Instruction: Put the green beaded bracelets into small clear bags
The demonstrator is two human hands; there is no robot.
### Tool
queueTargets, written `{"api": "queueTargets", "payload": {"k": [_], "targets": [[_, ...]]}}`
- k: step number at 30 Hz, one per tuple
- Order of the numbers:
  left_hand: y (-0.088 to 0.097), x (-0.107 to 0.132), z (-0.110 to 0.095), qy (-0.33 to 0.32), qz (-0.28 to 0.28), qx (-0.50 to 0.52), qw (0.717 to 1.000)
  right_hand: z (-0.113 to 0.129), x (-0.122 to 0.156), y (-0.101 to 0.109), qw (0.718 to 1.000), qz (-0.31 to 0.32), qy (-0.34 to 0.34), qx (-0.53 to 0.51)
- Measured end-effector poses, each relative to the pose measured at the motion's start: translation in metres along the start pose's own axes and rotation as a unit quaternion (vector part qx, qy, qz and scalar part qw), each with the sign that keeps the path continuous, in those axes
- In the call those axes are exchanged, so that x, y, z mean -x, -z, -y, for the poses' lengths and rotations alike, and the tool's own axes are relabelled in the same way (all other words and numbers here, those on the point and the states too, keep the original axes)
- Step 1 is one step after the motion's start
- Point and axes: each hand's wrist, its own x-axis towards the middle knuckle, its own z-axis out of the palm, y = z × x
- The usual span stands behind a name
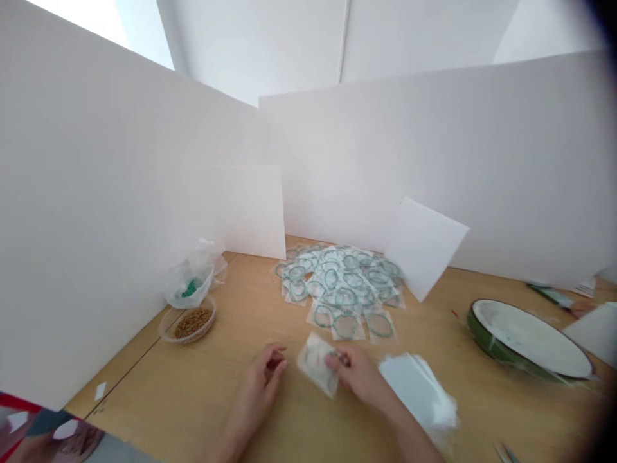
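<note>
The right hand (pixel 359 376) pinches a small clear bag (pixel 317 364) holding a green ring, blurred, while the left hand (pixel 258 386) hovers just beside it, fingers curled. A pile of bagged green rings (pixel 337 286) lies ahead on the wooden table (pixel 193 399). Blank white bags (pixel 419 392) lie near the right hand, and a green-rimmed basin (pixel 527 337) sits farther right.
</note>
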Motion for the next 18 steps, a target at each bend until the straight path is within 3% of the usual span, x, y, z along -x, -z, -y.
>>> {"api": "queueTargets", "payload": {"k": [2,4,6,8,10,12,15,18], "targets": [[-0.001,0.015,0.009,0.016,0.003,0.018,1.000,0.004,-0.007,0.007,0.989,-0.078,0.011,-0.124],[-0.002,0.022,0.013,0.023,0.002,0.029,0.999,0.009,-0.009,0.012,0.977,-0.124,0.017,-0.173],[-0.002,0.020,0.013,0.025,-0.001,0.033,0.999,0.017,0.002,0.012,0.989,-0.098,0.010,-0.107],[-0.003,0.015,0.011,0.025,0.000,0.030,0.999,0.028,0.026,0.008,0.999,-0.027,0.000,0.032],[-0.003,0.011,0.010,0.022,0.009,0.024,0.999,0.040,0.058,0.000,0.986,0.035,-0.002,0.163],[-0.003,0.010,0.010,0.017,0.018,0.017,1.000,0.045,0.088,-0.007,0.973,0.042,0.005,0.228],[-0.003,0.010,0.012,0.012,0.031,0.005,0.999,0.026,0.120,-0.009,0.954,-0.053,0.026,0.295],[-0.003,0.011,0.012,0.006,0.046,-0.010,0.999,-0.022,0.142,-0.002,0.901,-0.212,0.027,0.379]]}}
